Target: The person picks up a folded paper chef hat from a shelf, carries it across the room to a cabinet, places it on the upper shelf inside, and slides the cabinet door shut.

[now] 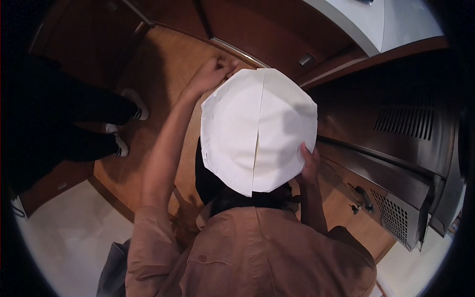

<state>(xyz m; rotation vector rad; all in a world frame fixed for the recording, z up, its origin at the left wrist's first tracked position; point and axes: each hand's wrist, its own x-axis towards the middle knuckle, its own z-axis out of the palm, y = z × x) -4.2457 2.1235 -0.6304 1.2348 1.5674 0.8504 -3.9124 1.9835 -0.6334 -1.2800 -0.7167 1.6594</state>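
Observation:
A broad white disc (230, 123) that looks wrapped in paper is held in front of my chest. Its outline is many-sided, a straight seam runs down its middle, and creased folds line its left edge. My right hand (309, 162) grips the lower right rim, thumb on the upper face and the other fingers mostly hidden underneath. Beside the upper left rim is my left hand (215, 75), its fingers loosely bent and apart, slightly blurred, with nothing visible in them. Whether it touches the rim I cannot tell.
Another person's dark-trousered legs (94, 109) and white shoes stand on the wooden floor (148, 64) at left. Dark wooden cabinets (257, 24) and a white counter (363, 22) border the far side. A metal unit with a perforated panel (396, 213) stands at right.

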